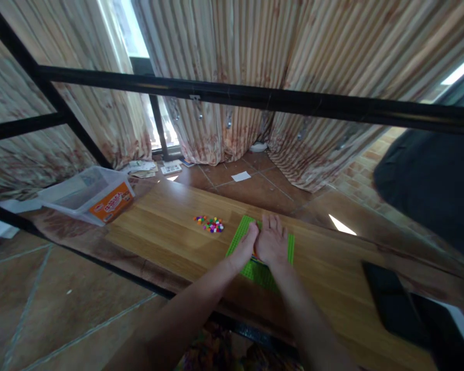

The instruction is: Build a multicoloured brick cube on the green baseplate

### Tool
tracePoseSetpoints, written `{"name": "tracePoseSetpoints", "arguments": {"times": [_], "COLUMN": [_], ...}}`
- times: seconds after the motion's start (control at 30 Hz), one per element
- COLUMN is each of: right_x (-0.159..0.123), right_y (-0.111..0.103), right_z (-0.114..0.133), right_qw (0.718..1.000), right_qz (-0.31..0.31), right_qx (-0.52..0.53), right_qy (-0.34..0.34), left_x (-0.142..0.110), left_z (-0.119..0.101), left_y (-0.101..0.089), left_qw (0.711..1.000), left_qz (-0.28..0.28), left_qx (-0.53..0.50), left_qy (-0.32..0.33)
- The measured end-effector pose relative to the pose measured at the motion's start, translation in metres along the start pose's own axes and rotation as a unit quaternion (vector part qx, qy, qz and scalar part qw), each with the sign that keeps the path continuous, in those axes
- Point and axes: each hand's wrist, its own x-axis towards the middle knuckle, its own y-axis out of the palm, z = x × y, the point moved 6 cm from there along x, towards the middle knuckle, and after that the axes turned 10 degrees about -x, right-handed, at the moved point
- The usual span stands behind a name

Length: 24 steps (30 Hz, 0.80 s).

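Observation:
A green studded baseplate (261, 275) lies on the wooden board, with both hands over it. My right hand (272, 241) rests palm down on the plate, its fingers stretched out and slightly apart. Turned on its side, my left hand (246, 243) touches the plate close beside the right one; most of its fingers are hidden. A strip of small coloured bricks (258, 259) shows between and below the hands, mostly covered by them. To the left, a loose pile of small multicoloured bricks (213, 225) sits on the board.
The wooden board (166, 219) carries a dark flat device (392, 301) at right. A clear plastic bin (87, 193) with an orange label stands at the left end. A black metal rail (235, 95) crosses in front of striped curtains (247, 46). Papers (241, 176) lie on the tiled floor.

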Motion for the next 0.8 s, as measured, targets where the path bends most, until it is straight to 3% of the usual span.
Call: {"name": "tracePoseSetpoints", "arguments": {"times": [0.1, 0.23, 0.3, 0.37, 0.47, 0.57, 0.8], "right_x": [-0.001, -0.001, 0.000, 0.000, 0.001, 0.002, 0.003], "right_y": [0.006, 0.007, 0.007, 0.007, 0.008, 0.009, 0.009], "right_z": [0.003, 0.003, 0.003, 0.002, 0.002, 0.001, 0.001], "right_qw": [0.997, 0.995, 0.995, 0.995, 0.995, 0.994, 0.992], "right_qz": [0.044, 0.051, 0.045, 0.041, 0.039, 0.044, 0.051], "right_qx": [-0.053, -0.081, -0.085, -0.088, -0.092, -0.097, -0.107], "right_qy": [-0.018, -0.028, -0.024, -0.020, -0.021, -0.026, -0.031], "left_x": [-0.006, -0.015, -0.019, -0.019, -0.007, 0.006, 0.015], "left_z": [0.000, -0.019, -0.041, -0.061, -0.071, -0.066, -0.065], "left_y": [0.001, -0.022, -0.041, -0.059, -0.088, -0.103, -0.119], "left_qw": [1.000, 0.985, 0.943, 0.864, 0.772, 0.738, 0.703], "left_qz": [0.002, -0.080, -0.135, -0.177, -0.212, -0.203, -0.205], "left_qx": [0.002, 0.125, 0.259, 0.424, 0.576, 0.630, 0.665], "left_qy": [0.011, 0.085, 0.157, 0.205, 0.167, 0.133, 0.146]}}
